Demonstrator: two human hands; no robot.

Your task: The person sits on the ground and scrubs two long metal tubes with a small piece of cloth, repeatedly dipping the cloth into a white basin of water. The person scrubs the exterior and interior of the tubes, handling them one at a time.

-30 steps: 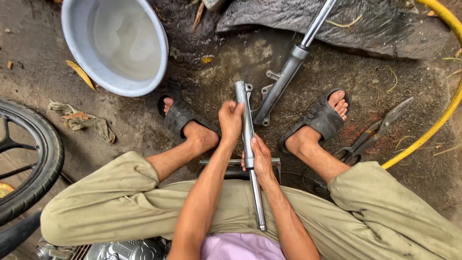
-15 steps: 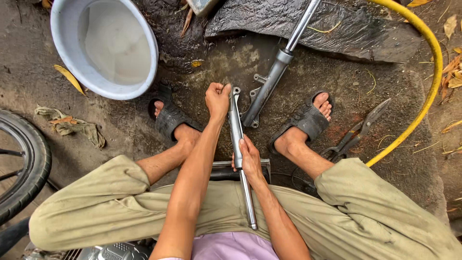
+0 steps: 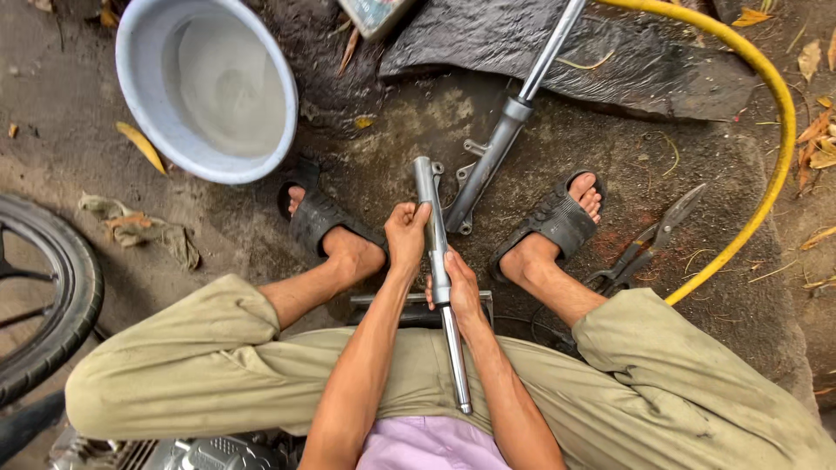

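Observation:
I hold a grey metal fork leg (image 3: 440, 270) upright between my knees, its lugged lower end pointing away from me and its shiny tube running back toward my lap. My left hand (image 3: 406, 237) grips the leg's outer body near the far end. My right hand (image 3: 459, 292) wraps the leg lower down, where the shiny tube enters the body. A second fork leg (image 3: 505, 144) lies on the ground just beyond, between my sandalled feet.
A pale blue basin (image 3: 205, 83) stands at the far left. Tin snips (image 3: 649, 239) lie right of my right foot, with a yellow hose (image 3: 771, 148) curving past them. A wheel's tyre (image 3: 52, 305) is at the left edge, a rag (image 3: 144, 228) near it, and a dark sheet (image 3: 592, 61) lies ahead.
My view has shifted slightly. Both hands keep their grip on the fork leg, and the left hand has slid a little nearer along it.

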